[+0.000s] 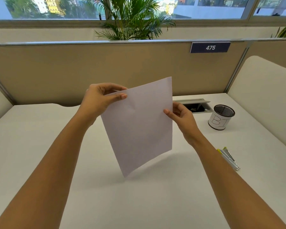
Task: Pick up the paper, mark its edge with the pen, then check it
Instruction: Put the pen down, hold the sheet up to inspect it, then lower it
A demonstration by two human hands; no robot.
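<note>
White desk (40,146), mesh cup (221,117), pens (229,157) right

Bright daylight from the windows (56,7), a soft shadow (163,164) under the paper (139,126), wide-angle bending at edges.

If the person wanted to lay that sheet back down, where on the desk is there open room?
The widest bare patch of desk lies left of the left hand, and under the paper. The near edge between the forearms is free too. The right side is busier: pens, a mesh cup and a cable hatch beyond the right hand.
</note>
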